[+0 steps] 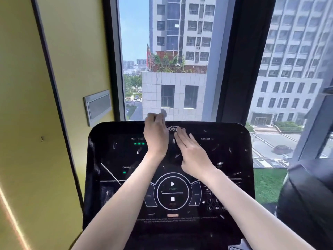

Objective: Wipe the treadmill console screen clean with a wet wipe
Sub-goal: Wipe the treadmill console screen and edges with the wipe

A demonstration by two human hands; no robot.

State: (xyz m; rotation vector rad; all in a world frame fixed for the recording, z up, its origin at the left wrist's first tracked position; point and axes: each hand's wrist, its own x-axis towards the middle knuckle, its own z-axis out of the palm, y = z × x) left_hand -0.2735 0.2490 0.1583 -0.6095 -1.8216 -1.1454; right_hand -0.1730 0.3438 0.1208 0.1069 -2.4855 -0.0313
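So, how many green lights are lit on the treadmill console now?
4: three green lights in a row under TIME, one under INCLINE. The left hand and right hand cover the middle of the screen, so more may be hidden.

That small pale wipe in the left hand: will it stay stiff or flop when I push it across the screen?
The small pale wipe probably flops: only a thin blurred scrap shows above the left hand, its fingers curled. It looks light, so it may bunch on the smudged black treadmill console screen unless pressed flat.
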